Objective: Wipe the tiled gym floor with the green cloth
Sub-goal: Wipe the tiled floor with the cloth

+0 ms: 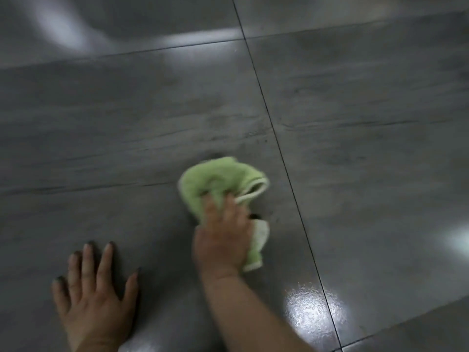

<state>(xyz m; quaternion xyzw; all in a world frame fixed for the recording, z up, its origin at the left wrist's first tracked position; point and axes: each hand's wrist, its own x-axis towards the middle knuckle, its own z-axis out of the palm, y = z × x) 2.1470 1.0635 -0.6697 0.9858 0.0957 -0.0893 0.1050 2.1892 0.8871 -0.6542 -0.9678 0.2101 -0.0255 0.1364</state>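
As right hand (pixel 223 240) crumples cloth (pixel 215 176), glossy tiles (pixel 368 123)

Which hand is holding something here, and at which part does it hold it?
The right hand grips the green cloth at its bunched middle. The left hand holds nothing; it rests flat on the floor.

Grey tiled floor (pixel 127 118) carries green cloth (pixel 215 177) and flat left hand (pixel 94 293).
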